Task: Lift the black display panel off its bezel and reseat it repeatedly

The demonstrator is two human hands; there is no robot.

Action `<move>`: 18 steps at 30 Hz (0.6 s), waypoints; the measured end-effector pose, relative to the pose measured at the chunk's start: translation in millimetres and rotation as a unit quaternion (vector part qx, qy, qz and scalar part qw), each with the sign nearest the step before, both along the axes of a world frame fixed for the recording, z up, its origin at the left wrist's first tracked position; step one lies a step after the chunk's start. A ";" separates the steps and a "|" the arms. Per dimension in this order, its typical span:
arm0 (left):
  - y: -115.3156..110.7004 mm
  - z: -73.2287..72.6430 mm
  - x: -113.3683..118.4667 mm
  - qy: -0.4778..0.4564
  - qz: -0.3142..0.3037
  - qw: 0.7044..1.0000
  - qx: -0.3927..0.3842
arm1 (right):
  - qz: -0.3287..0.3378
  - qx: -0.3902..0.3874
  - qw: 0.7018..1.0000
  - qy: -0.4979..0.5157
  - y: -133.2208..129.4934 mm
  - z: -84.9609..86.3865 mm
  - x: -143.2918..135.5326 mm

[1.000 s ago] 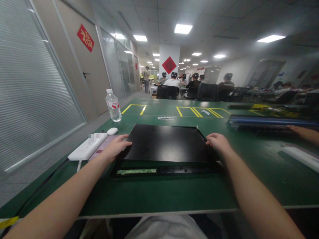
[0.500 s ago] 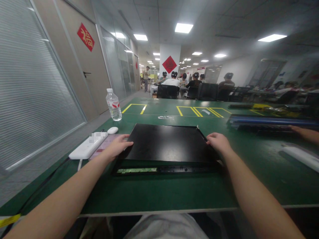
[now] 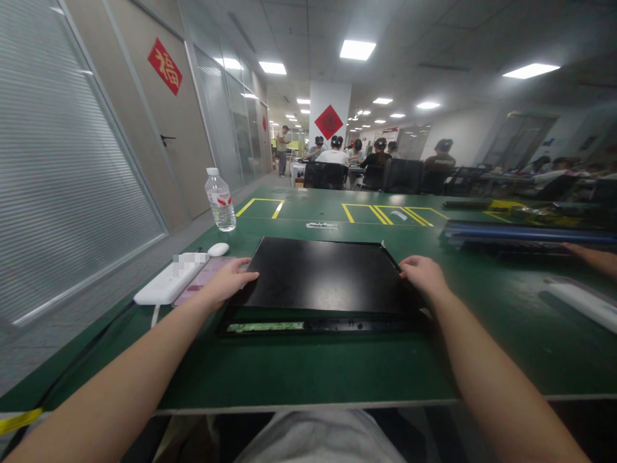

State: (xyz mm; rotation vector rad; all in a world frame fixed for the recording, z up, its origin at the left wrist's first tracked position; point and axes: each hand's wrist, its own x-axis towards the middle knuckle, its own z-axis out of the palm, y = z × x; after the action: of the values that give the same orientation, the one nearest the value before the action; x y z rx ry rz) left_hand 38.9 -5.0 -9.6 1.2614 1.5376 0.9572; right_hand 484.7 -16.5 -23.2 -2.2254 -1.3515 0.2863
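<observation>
A flat black screen panel (image 3: pixel 328 273) lies at the middle of the green table, inside or over a dark frame whose near strip shows below it. Along that near strip a green circuit board (image 3: pixel 265 326) is visible at the left. My left hand (image 3: pixel 230 280) is closed on the panel's left edge, thumb on top and fingers mostly hidden. On the opposite side, my right hand (image 3: pixel 424 273) pinches the right edge of the panel and frame. Whether the panel's far edge sits fully in the frame I cannot tell.
Left of the panel are a white power strip (image 3: pixel 169 280), a phone-like pink slab (image 3: pixel 201 281), a small white case (image 3: pixel 218 249) and a water bottle (image 3: pixel 220 200). At right, another person's hand (image 3: pixel 590 258) is by a blurred dark-blue panel (image 3: pixel 525 233). Yellow tape marks the far table.
Both hands keep their hold on the panel, which stays in place. The whole view has shifted very slightly; nothing else has visibly moved.
</observation>
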 end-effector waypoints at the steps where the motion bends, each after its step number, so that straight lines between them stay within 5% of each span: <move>1: -0.1 -0.1 -0.1 -0.001 0.001 1.000 0.002 | -0.001 0.001 1.000 0.006 0.1 0.0 0.5; 9: -2.0 1.8 1.8 -0.047 -0.030 0.998 -0.005 | -0.003 0.013 1.000 0.011 -0.4 -0.2 0.8; 18: -0.7 -0.3 -0.1 0.011 -0.025 0.999 0.024 | -0.002 0.006 1.000 0.005 -1.2 -0.3 0.5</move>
State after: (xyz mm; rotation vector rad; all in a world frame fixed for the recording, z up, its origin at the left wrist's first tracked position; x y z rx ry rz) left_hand 38.8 -5.7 -9.9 1.3408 1.5012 0.9564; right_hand 485.2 -17.6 -23.5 -2.2129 -1.3390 0.2871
